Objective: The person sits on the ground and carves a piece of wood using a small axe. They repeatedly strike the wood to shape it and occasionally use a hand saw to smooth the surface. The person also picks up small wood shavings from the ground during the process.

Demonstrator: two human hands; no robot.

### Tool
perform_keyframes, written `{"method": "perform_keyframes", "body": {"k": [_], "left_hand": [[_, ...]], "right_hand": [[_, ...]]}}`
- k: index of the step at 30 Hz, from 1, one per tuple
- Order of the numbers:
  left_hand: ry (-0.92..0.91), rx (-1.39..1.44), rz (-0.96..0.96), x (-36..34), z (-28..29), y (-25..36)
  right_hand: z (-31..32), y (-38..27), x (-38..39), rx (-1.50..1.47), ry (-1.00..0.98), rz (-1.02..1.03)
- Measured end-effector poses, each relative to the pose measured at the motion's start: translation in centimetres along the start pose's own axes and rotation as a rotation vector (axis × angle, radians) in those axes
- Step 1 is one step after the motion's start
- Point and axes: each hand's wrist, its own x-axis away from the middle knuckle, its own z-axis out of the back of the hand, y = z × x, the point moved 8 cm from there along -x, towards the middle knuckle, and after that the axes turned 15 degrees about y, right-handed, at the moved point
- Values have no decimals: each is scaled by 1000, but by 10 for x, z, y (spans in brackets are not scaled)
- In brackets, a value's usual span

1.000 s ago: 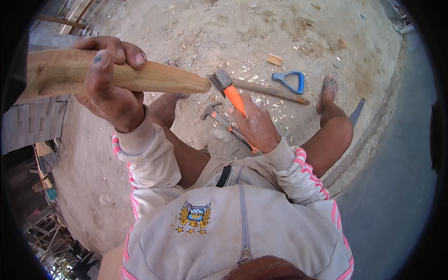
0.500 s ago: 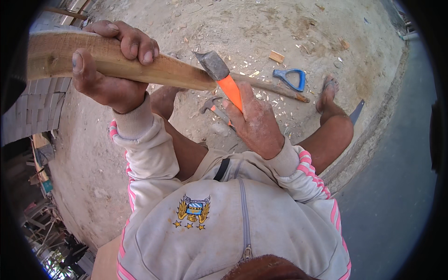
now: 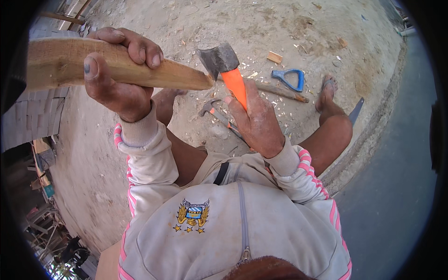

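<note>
My left hand is closed around a pale length of wood, held sideways at upper left, its narrowed end pointing right. My right hand grips a small axe by its orange handle; the dark steel axe head is beside the narrowed end, partly in front of it. Below, on the ground, lies a claw hammer with a grey and orange handle, partly hidden by my right hand. A round wooden pole lies behind the axe, near a blue D-shaped handle, among pale chips.
My bent legs frame the dusty ground. A saw blade is beside my right knee. A small wood offcut lies farther forward. A smooth grey surface runs along the right; stacked blocks and timber clutter are at left.
Over the last second the axe has risen, its head now higher than before. My left hand and the wood have shifted slightly up and to the right, both still held.
</note>
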Motion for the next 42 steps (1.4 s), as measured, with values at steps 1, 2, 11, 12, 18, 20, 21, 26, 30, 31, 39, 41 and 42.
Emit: {"method": "perform_keyframes", "body": {"k": [1, 2, 11, 12, 18, 20, 21, 26, 30, 31, 39, 41, 42], "left_hand": [[9, -23, -7, -1, -1, 1], [17, -45, -15, 1, -1, 1], [-149, 106, -36, -5, -16, 14], [-230, 157, -29, -7, -17, 13], [-499, 231, 75, -2, -16, 15], [-470, 241, 68, -5, -17, 15], [-450, 239, 63, -4, -15, 16], [-471, 248, 67, -6, -18, 9], [-458, 259, 63, -3, -18, 11], [-474, 263, 63, -3, -20, 8], [-594, 304, 136, 4, -27, 3], [-524, 267, 135, 6, -19, 2], [-498, 248, 112, 3, -18, 5]], "right_hand": [[7, -10, 0, -51, 45, 32], [18, -25, -3, -101, 91, 63], [-14, 47, 11, 137, -90, 32], [-15, 56, 14, 136, -88, 12], [33, -48, -6, -187, 111, 164], [39, -60, -4, -192, 176, 223], [41, -63, -3, -200, 201, 253], [0, 5, 8, 57, -73, 36], [26, -30, -2, -144, 88, 75], [36, -41, -4, -179, 175, 132], [3, 4, -4, 1, -64, 38], [18, -17, -4, -70, 14, 69], [30, -38, -6, -128, 81, 119]]}}
